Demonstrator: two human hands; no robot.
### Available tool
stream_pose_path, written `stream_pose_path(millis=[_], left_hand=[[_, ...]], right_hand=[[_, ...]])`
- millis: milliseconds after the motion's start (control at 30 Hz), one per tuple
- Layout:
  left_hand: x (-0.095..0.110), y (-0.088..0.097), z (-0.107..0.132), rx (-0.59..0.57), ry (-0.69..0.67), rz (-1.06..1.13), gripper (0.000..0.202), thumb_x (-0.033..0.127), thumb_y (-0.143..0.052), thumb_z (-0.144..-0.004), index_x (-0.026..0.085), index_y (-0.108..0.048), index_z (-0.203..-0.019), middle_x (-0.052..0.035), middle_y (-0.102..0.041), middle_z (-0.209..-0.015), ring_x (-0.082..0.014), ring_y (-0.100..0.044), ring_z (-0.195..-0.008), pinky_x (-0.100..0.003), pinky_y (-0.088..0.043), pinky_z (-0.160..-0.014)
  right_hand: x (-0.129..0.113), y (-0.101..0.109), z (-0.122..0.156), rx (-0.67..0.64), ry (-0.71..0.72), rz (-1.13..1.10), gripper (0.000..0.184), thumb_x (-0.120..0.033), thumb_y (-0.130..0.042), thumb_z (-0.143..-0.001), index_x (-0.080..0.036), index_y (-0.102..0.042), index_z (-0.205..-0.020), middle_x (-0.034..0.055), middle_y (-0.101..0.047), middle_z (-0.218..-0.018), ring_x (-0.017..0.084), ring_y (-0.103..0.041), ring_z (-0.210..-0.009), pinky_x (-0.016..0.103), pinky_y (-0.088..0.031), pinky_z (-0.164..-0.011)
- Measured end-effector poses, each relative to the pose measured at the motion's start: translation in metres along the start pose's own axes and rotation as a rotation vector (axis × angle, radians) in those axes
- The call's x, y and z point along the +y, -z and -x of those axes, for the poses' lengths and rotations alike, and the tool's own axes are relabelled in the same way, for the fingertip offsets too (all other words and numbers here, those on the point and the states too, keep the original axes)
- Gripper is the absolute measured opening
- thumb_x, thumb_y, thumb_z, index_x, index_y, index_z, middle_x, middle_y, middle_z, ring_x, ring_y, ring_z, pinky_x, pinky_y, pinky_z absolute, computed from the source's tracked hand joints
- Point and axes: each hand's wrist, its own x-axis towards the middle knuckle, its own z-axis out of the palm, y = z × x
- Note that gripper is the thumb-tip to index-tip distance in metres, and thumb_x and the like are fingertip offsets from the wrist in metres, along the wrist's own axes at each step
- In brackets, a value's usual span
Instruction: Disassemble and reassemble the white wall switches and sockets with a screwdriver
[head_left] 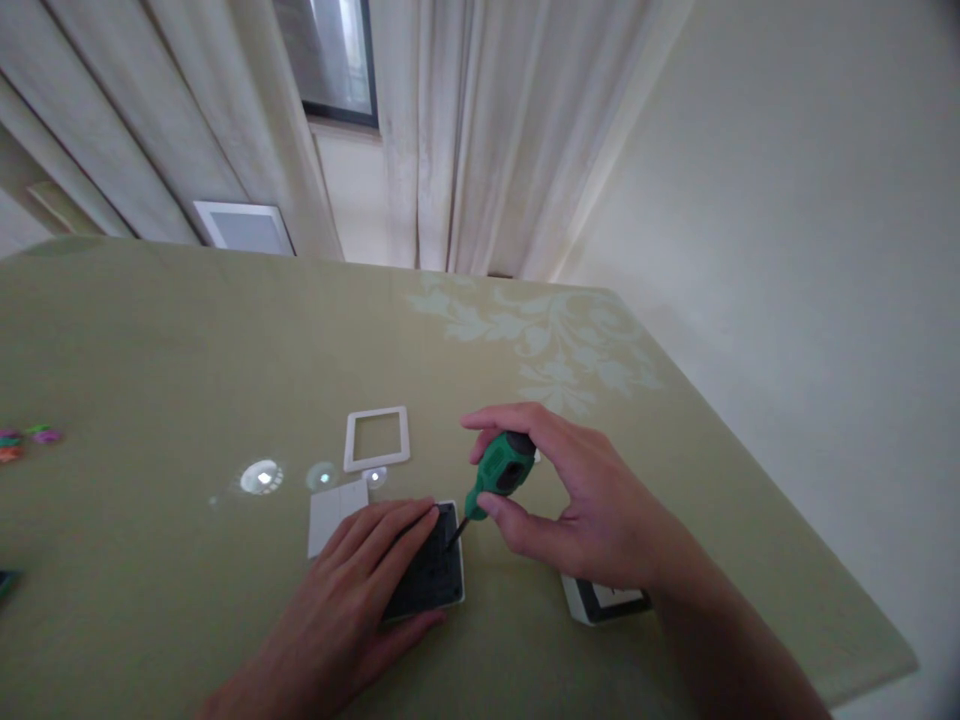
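Observation:
My right hand (577, 500) is closed around a green screwdriver (501, 465) with a dark butt end, held at a slant. Its shaft points down and left, and the tip meets a black panel with a white edge (435, 570), as far as I can see. Lying over the left part of that panel, my left hand (375, 570) grips it, fingers on top and thumb along the near edge. A white square frame (377, 467) lies just beyond. Partly under my left fingers is a flat white plate (337, 510).
Below my right wrist stands a white box-shaped thing with a black-framed face (607, 600), partly hidden. Small coloured pieces (26, 440) lie at the far left of the green-covered table (187, 350). A white-framed panel (246, 228) leans by the curtains.

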Motion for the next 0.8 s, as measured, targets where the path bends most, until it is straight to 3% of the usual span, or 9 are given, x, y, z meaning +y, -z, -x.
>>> stream_pose_path(millis=[800], left_hand=[[0.0018, 0.0048, -0.0015, -0.016, -0.007, 0.020, 0.079, 0.045, -0.076, -0.100, 0.028, -0.039, -0.168, -0.0109, -0.061, -0.159, -0.0364, -0.059, -0.139, -0.055, -0.058, -0.112]], right_hand=[[0.0084, -0.0034, -0.0036, -0.005, 0.016, -0.026, 0.051, -0.017, -0.075, -0.093, -0.027, -0.059, -0.140, 0.0015, -0.076, -0.117, 0.016, -0.073, -0.096, 0.033, -0.057, -0.093]])
